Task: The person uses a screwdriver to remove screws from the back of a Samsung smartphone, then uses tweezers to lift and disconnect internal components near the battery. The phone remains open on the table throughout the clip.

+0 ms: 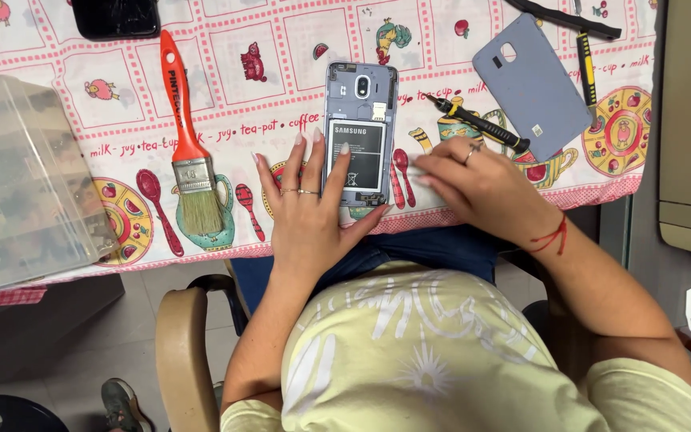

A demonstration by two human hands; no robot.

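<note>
An opened phone (359,132) lies on the table (281,48) near its near edge, with the left hand (309,204) resting on its left side and the right hand (473,180) just right of it. A screwdriver (477,124) lies just beyond the right hand, and the phone's back cover (531,84) farther right. Left of the phone lies a paintbrush (185,144), and at the far left a plastic box (21,180).

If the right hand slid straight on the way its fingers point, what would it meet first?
The right hand points left across the cloth; it would likely meet the opened phone at its right edge, beside the left hand.
</note>
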